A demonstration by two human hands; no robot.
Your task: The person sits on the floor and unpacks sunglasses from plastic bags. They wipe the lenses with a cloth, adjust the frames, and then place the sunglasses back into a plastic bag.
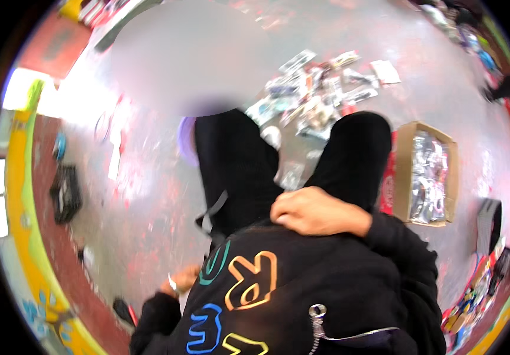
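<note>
Concrete floor (148, 195), pale grey and flecked with red paint, fills most of the view and is blurred by motion. A person sits or crouches on it in black trousers (237, 171), the legs stretching away from the camera, and wears a black sweatshirt (278, 296) with coloured outline letters. The right hand (317, 212) rests on the right thigh, just above the sweatshirt's hem, its fingers curled closed against the cloth and holding nothing that can be seen. The left hand (181, 281) is low at the left hip, near the floor; whether its fingers are open or closed cannot be told. Beyond the knees lies a scatter of small packets (317, 94) on the floor. To the right stands an open cardboard box (405, 177) holding shiny wrapped items. A dark crate (65, 192) sits near the left, beside a yellow painted strip (21, 195) along the floor's edge.
</note>
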